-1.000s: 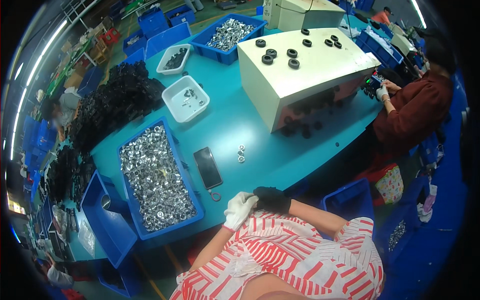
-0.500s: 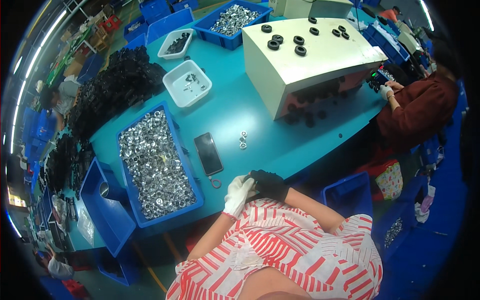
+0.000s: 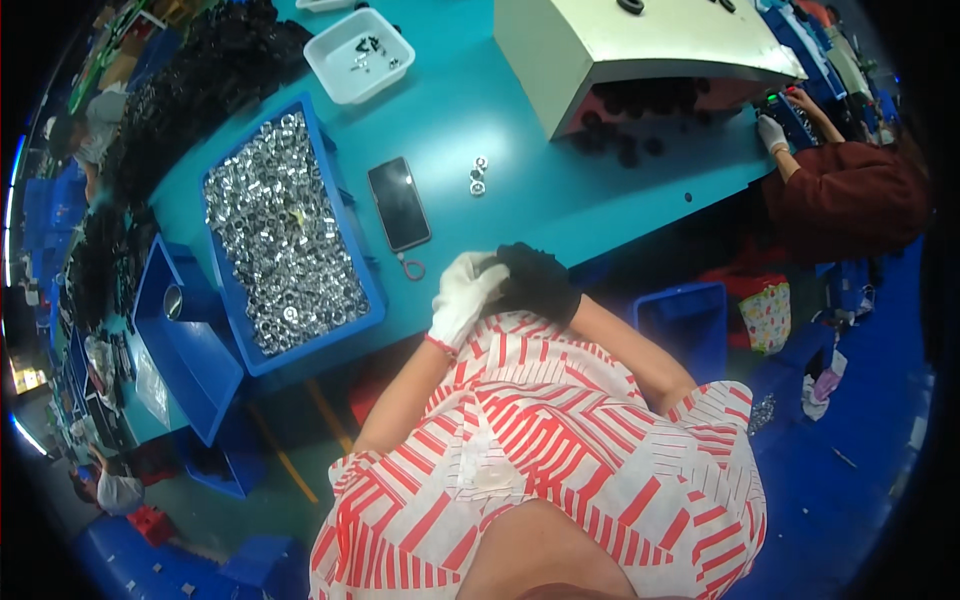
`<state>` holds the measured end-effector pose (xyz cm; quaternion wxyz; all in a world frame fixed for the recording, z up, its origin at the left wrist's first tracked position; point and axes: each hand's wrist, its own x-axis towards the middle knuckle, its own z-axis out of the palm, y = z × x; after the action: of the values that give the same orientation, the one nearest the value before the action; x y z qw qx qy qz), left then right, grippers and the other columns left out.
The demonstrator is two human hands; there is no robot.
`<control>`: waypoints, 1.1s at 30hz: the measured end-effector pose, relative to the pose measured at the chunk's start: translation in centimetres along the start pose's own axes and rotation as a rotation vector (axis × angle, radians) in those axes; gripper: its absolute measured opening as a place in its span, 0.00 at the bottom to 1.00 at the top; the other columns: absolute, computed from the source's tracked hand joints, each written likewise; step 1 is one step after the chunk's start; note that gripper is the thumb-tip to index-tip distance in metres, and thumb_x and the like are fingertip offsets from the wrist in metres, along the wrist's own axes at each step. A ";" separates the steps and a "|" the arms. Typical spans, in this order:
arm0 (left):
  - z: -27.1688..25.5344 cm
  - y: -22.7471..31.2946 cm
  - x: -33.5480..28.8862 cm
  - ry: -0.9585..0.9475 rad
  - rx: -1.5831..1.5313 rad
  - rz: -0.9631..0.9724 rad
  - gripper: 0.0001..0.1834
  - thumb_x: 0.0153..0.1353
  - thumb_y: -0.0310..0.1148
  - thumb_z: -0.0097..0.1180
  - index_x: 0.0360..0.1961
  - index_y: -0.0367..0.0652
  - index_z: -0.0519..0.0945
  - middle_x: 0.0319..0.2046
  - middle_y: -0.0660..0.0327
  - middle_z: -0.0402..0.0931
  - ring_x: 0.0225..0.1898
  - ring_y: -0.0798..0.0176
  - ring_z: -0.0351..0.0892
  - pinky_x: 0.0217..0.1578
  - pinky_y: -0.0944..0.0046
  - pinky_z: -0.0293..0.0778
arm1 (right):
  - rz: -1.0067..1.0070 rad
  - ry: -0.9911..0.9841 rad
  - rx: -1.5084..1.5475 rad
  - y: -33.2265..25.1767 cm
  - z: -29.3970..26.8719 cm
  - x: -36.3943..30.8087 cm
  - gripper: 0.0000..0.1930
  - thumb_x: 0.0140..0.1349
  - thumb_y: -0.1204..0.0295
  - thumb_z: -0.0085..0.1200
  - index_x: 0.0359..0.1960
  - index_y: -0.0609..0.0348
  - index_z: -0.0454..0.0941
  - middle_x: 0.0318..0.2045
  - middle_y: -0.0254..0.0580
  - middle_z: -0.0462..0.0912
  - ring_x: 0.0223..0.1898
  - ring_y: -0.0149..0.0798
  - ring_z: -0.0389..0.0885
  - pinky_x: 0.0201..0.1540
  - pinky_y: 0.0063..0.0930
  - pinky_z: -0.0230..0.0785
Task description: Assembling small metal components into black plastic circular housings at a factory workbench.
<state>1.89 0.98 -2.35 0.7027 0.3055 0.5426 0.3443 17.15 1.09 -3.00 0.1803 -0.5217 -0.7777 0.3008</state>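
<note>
Both hands are bunched together at the near edge of the teal surface [image 3: 600, 200], right in front of the person's striped top: the left hand [image 3: 462, 298] in a white glove, the right hand [image 3: 537, 282] in a black one, touching each other, white fingers curled over the black glove's knuckles. Can't really tell if anything is pinched between them, the view's too small there, so I'd just call them pressed together. Just beyond the left hand a little metal ring [image 3: 413, 268] lies on the surface, and right past that a black phone [image 3: 399, 203] sits face up. A few small silver nuts [image 3: 478, 176] are a bit further out, to the right of the phone. Left of the phone there's a long blue bin [image 3: 355, 262] packed with shiny metal parts [image 3: 275, 230], and beyond it a white tray [image 3: 358, 52] with a few bits inside. A big cream box [image 3: 640, 50] stands at the far side, with black knobs under its overhang. Another person in a dark red sleeve [image 3: 850, 195] works at the far right.
</note>
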 end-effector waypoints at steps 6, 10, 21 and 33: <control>-1.4 -0.9 -0.1 -0.144 -0.010 -0.021 0.17 0.56 0.31 0.55 0.44 0.31 0.72 0.33 0.59 0.76 0.33 0.69 0.77 0.36 0.72 0.76 | 0.184 -0.171 0.328 0.8 -1.5 1.3 0.18 0.46 0.71 0.61 0.41 0.58 0.75 0.38 0.47 0.79 0.40 0.48 0.78 0.43 0.35 0.70; -2.5 -3.2 0.7 -0.191 -0.372 -0.124 0.19 0.58 0.28 0.54 0.49 0.31 0.71 0.38 0.56 0.77 0.37 0.67 0.78 0.36 0.70 0.76 | 0.203 -0.094 0.508 0.2 -1.4 1.1 0.17 0.49 0.72 0.60 0.43 0.59 0.75 0.37 0.46 0.79 0.39 0.44 0.79 0.43 0.33 0.70; -1.3 -2.0 -0.1 0.009 -0.229 0.010 0.17 0.58 0.27 0.53 0.48 0.30 0.72 0.34 0.60 0.77 0.30 0.71 0.77 0.33 0.75 0.75 | 0.033 0.010 0.428 0.5 0.3 -0.1 0.19 0.53 0.68 0.58 0.48 0.53 0.72 0.36 0.44 0.77 0.39 0.44 0.78 0.40 0.33 0.71; -1.4 -1.1 -0.8 -0.011 -0.049 -0.061 0.17 0.56 0.26 0.55 0.46 0.29 0.72 0.32 0.60 0.75 0.29 0.71 0.77 0.33 0.75 0.74 | -0.001 -0.047 0.051 -1.1 -0.1 -0.4 0.13 0.50 0.69 0.58 0.38 0.55 0.72 0.34 0.46 0.77 0.36 0.50 0.78 0.38 0.39 0.71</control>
<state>0.58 -0.21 -3.14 0.7230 0.2734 0.5393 0.3341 16.59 0.46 -2.20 0.1753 -0.5093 -0.7741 0.3327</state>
